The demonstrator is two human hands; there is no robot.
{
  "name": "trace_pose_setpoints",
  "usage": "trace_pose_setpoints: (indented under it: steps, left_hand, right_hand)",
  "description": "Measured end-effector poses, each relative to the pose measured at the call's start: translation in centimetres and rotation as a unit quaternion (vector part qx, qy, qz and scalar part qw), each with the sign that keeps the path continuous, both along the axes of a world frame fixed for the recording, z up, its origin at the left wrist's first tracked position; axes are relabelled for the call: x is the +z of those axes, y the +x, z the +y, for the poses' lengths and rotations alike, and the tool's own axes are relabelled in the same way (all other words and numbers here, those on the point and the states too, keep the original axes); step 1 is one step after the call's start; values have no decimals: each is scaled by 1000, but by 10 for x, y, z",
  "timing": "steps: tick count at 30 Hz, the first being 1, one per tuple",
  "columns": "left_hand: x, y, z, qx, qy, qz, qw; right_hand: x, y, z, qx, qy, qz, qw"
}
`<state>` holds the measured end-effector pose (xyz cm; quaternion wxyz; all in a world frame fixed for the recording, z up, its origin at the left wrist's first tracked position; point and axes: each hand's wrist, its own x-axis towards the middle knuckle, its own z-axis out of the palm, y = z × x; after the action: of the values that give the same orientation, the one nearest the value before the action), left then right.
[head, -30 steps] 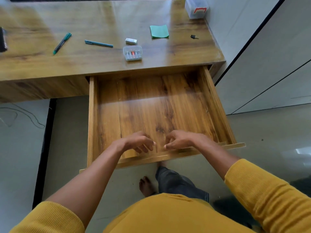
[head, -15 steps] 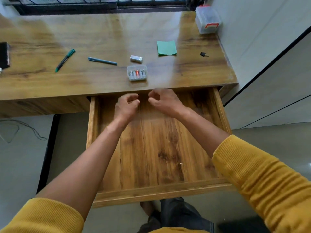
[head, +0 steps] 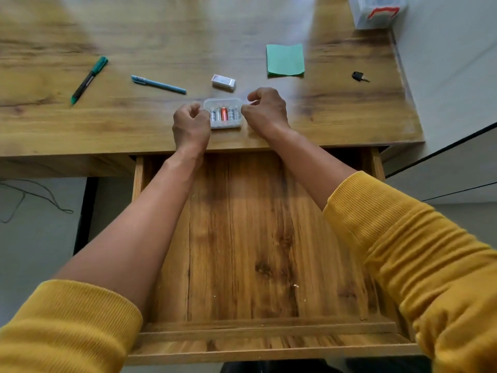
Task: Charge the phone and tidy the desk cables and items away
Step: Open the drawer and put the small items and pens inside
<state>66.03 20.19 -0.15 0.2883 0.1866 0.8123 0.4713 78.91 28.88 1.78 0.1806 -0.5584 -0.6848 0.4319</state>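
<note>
Wooden bench point(head: 150, 125), grain finish, with an open drawer point(head: 242, 238) below its front edge. On top, left to right: green marker point(head: 89, 79), blue pen point(head: 158, 84), small white box point(head: 223, 82), clear battery case point(head: 223, 113) near the front edge, green paper pad point(head: 285, 60), black key point(head: 359, 76). Far right corner: clear plastic box point(head: 376, 10).

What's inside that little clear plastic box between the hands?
The clear plastic box holds a row of small batteries, one orange among silvery ones. Its left end is hidden behind the left hand.
</note>
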Motion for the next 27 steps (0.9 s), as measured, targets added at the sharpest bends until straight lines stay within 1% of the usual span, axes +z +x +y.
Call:
trace_pose_setpoints:
  steps: [8,12,18,23,27]
  left_hand:
    - [4,8,3,20,36,-16,999]
    - [12,13,-7,13,51,-7,999]
    - [15,24,-40,5,87,-29,996]
    - [8,35,-73,-32,88,-71,993]
    - [8,50,-105,-54,85,-67,993]
  right_hand:
    - [-4,-14,5,-21,-8,-26,999]
    - [-2,-9,-3,-33,9,-1,999]
    - [1,16,-31,-43,34,26,998]
    - [0,44,-69,-68,79,36,994]
    - [-7,67,-98,-83,75,43,993]
